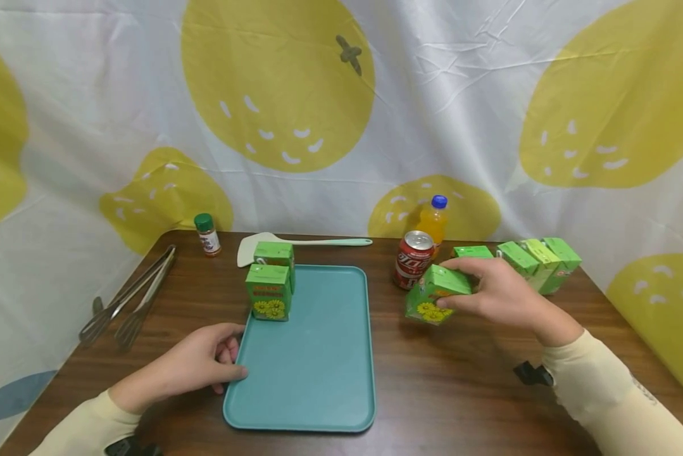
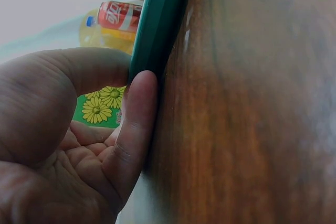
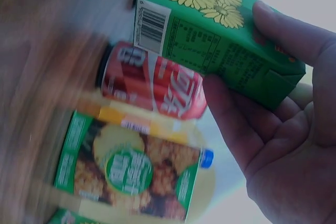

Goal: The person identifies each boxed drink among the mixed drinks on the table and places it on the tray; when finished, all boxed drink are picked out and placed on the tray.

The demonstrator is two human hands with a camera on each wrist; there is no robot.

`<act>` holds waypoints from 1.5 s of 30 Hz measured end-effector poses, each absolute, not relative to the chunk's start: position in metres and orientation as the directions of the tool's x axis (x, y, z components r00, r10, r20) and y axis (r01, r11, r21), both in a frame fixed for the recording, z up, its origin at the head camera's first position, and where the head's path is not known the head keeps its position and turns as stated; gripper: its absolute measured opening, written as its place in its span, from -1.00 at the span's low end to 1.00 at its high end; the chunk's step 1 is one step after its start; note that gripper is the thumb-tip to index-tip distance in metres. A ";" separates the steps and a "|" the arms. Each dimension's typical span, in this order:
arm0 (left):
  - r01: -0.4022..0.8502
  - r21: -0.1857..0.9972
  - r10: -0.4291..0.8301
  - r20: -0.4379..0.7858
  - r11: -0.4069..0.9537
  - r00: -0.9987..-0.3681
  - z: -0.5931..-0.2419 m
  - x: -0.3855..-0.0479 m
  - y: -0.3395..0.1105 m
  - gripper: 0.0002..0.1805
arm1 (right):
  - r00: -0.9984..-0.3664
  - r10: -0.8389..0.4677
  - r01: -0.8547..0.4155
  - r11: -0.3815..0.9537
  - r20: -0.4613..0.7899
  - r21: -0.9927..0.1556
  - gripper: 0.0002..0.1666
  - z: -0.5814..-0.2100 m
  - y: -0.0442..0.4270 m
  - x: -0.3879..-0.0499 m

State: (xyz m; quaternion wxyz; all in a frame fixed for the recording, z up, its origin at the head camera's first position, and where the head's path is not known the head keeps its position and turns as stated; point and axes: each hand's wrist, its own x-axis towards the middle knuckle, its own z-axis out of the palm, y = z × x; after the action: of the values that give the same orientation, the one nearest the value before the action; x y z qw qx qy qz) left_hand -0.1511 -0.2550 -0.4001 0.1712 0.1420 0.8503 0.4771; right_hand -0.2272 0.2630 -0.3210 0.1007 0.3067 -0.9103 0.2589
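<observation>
Two hands are working: our right hand (image 1: 497,290) is pinching the green carton (image 1: 426,296) beside the red can (image 1: 414,261), our left hand's (image 1: 195,358) fingers are pinching the tray (image 1: 318,367), and we're judging that carton light, squeezable, best held by its upper sides.

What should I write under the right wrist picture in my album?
Right hand gripping a green flowery carton near a red can.

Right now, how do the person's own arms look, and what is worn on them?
The left sleeve and right sleeve are pale cream, the right with faint grey markings. Black devices show beside both cuffs. The left grip and right grip wear no gloves.
</observation>
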 end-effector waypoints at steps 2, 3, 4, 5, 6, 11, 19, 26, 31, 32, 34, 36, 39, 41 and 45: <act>0.081 0.859 0.407 -0.154 0.505 -0.901 -0.400 -0.151 -0.255 -0.09 | -0.793 -0.511 -0.609 0.676 0.333 -0.414 -0.40 -0.322 0.257 -0.226; 0.084 0.859 0.408 -0.152 0.505 -0.900 -0.400 -0.151 -0.255 -0.09 | -0.791 -0.514 -0.611 0.675 0.331 -0.413 -0.40 -0.323 0.254 -0.226; 0.086 0.859 0.410 -0.151 0.505 -0.900 -0.400 -0.152 -0.255 -0.09 | -0.789 -0.518 -0.614 0.674 0.331 -0.410 -0.40 -0.323 0.251 -0.226; 0.090 0.858 0.412 -0.148 0.505 -0.899 -0.400 -0.152 -0.255 -0.09 | -0.787 -0.520 -0.617 0.673 0.333 -0.407 -0.39 -0.324 0.248 -0.225; 0.092 0.858 0.413 -0.147 0.506 -0.899 -0.400 -0.152 -0.255 -0.09 | -0.786 -0.521 -0.619 0.671 0.334 -0.409 -0.38 -0.324 0.245 -0.225; 0.095 0.855 0.414 -0.147 0.510 -0.898 -0.400 -0.154 -0.255 -0.08 | -0.786 -0.519 -0.618 0.661 0.336 -0.425 -0.35 -0.325 0.233 -0.223; 0.095 0.857 0.417 -0.147 0.507 -0.897 -0.400 -0.155 -0.255 -0.08 | -0.779 -0.536 -0.626 0.623 0.326 -0.469 -0.35 -0.323 0.212 -0.220; 0.092 0.857 0.413 -0.148 0.507 -0.899 -0.399 -0.154 -0.255 -0.08 | -0.746 -0.578 -0.659 0.571 0.330 -0.490 -0.39 -0.320 0.185 -0.221; 0.082 0.859 0.408 -0.154 0.506 -0.900 -0.399 -0.153 -0.256 -0.08 | -0.711 -0.606 -0.697 0.541 0.355 -0.472 -0.40 -0.319 0.163 -0.222; 0.081 0.859 0.407 -0.155 0.506 -0.900 -0.399 -0.153 -0.256 -0.08 | -0.707 -0.611 -0.701 0.536 0.357 -0.471 -0.40 -0.318 0.158 -0.222; 0.078 0.859 0.405 -0.157 0.506 -0.901 -0.400 -0.153 -0.256 -0.09 | -0.700 -0.621 -0.707 0.530 0.353 -0.468 -0.41 -0.318 0.150 -0.222; 0.077 0.860 0.403 -0.157 0.505 -0.902 -0.400 -0.153 -0.256 -0.09 | -0.699 -0.630 -0.706 0.530 0.339 -0.470 -0.43 -0.318 0.142 -0.223; 0.076 0.860 0.402 -0.156 0.505 -0.902 -0.400 -0.152 -0.255 -0.10 | -0.695 -0.645 -0.706 0.529 0.317 -0.471 -0.45 -0.318 0.132 -0.223; 0.075 0.861 0.402 -0.156 0.503 -0.902 -0.400 -0.152 -0.255 -0.10 | -0.689 -0.656 -0.710 0.525 0.308 -0.469 -0.44 -0.318 0.124 -0.224; 0.074 0.860 0.400 -0.157 0.504 -0.903 -0.400 -0.151 -0.255 -0.10 | -0.662 -0.682 -0.735 0.507 0.313 -0.450 -0.42 -0.319 0.112 -0.225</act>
State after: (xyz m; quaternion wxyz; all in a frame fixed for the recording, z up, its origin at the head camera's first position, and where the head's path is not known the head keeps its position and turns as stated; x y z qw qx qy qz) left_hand -0.1514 -0.2550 -0.4002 0.1707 0.1395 0.8503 0.4779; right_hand -0.2249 0.1116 -0.3189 0.0474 0.4086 -0.8668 0.2818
